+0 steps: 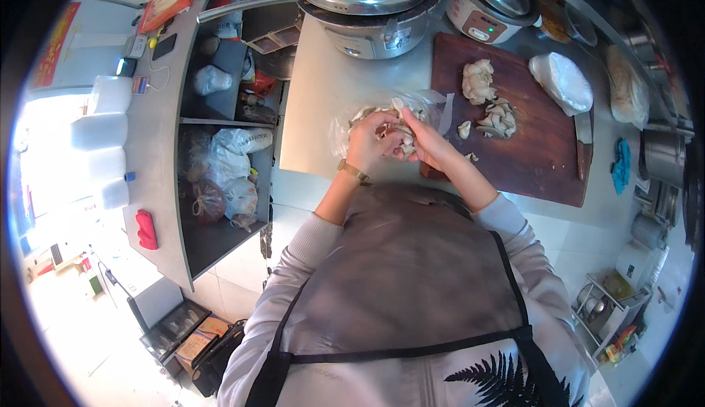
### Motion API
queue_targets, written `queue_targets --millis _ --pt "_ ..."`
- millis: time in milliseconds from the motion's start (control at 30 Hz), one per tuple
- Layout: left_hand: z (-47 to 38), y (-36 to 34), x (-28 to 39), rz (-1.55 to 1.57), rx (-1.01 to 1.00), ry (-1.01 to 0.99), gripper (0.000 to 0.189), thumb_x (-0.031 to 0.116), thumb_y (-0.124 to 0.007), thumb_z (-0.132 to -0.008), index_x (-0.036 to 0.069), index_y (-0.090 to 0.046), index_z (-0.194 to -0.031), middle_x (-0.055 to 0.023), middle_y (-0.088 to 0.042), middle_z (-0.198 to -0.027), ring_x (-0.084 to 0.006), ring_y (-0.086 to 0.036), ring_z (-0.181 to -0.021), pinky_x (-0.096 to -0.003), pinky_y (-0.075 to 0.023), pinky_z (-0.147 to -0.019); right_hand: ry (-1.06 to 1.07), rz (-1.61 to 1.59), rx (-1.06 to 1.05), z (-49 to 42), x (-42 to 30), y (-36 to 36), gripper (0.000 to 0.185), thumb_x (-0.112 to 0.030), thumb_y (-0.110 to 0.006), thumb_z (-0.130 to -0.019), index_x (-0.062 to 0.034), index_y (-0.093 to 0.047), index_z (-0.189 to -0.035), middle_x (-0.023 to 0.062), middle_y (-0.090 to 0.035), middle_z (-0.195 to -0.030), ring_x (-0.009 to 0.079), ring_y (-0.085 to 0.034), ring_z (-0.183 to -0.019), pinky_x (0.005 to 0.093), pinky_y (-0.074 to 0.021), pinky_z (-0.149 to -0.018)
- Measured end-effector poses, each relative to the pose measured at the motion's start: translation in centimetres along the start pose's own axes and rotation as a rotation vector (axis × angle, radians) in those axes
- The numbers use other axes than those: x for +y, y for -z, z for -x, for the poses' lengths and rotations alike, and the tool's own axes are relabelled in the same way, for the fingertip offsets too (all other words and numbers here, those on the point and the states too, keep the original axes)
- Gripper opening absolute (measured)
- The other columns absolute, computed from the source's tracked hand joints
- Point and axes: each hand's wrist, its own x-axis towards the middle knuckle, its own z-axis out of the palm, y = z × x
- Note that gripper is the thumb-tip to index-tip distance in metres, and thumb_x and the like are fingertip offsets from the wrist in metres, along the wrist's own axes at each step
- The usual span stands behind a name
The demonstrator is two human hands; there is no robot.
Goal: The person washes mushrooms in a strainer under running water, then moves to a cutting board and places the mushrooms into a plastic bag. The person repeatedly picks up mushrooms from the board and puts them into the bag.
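Note:
My left hand [370,141] and my right hand [428,136] meet over a clear plastic bag [337,132] on the metal worktop. Between them they grip a cluster of oyster mushrooms [406,144]. More pale mushrooms [397,104] show in the bag just beyond my fingers. To the right, a wooden cutting board [534,159] bears one larger mushroom clump [478,81], a greyer clump [498,119] and a small loose piece [464,129]. A scrap [471,157] lies near my right wrist. My fingers partly hide the held cluster.
A large lidded rice cooker [363,35] stands at the back, a smaller cooker [487,13] beside it. On the board's right side lie a cleaver [584,143] and a white plastic-wrapped bundle [562,83]. An open shelf unit [226,123] with bags stands left. A blue cloth [621,166] lies far right.

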Motion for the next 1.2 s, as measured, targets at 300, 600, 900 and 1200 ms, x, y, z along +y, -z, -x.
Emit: queue_targets --millis 300,600,900,1200 --pt "0.2 1.4 -1.0 0.46 0.132 0.289 0.028 0.001 -0.068 -0.084 0.0 -0.058 -0.11 -0.0095 -0.068 -0.093 -0.0134 -0.066 -0.078 -0.027 -0.0569 -0.065 0.506 0.358 0.152 -1.2 0.5 0.2 0.031 -0.036 -0.059 -0.094 -0.0089 -0.062 -0.109 0.0014 -0.065 -0.08 0.0063 -0.055 -0.07 0.0226 -0.0411 -0.055" --pt "0.6 1.0 0.5 0.136 0.301 0.222 0.022 0.009 -0.076 -0.079 -0.002 -0.069 -0.097 -0.0091 -0.07 -0.086 -0.0111 -0.064 -0.069 -0.0249 -0.0517 -0.064 0.455 0.321 0.249 -1.4 1.1 -0.1 0.02 -0.016 -0.067 -0.089 -0.0028 -0.064 -0.104 0.0016 -0.064 -0.079 0.0056 -0.055 -0.065 0.02 -0.0433 -0.057" --pt "0.3 1.5 0.2 0.048 0.378 0.011 0.025 0.0 -0.07 -0.081 -0.002 -0.066 -0.106 -0.0089 -0.07 -0.095 -0.0142 -0.066 -0.086 -0.0262 -0.053 -0.08 0.573 0.265 0.338 -2.3 2.0 1.4 0.019 -0.008 -0.066 -0.089 -0.0024 -0.065 -0.107 -0.001 -0.061 -0.082 0.0039 -0.052 -0.067 0.0181 -0.0423 -0.061" --pt "0.7 1.5 1.1 -0.21 0.281 0.016 0.035 0.001 -0.071 -0.077 0.005 -0.067 -0.112 -0.0121 -0.067 -0.102 -0.0225 -0.069 -0.091 -0.0307 -0.0573 -0.075 0.614 0.702 0.309 -0.5 0.7 -0.1 0.022 -0.006 -0.069 -0.083 -0.0057 -0.065 -0.104 0.0075 -0.069 -0.092 0.0142 -0.065 -0.079 0.0279 -0.0506 -0.072"
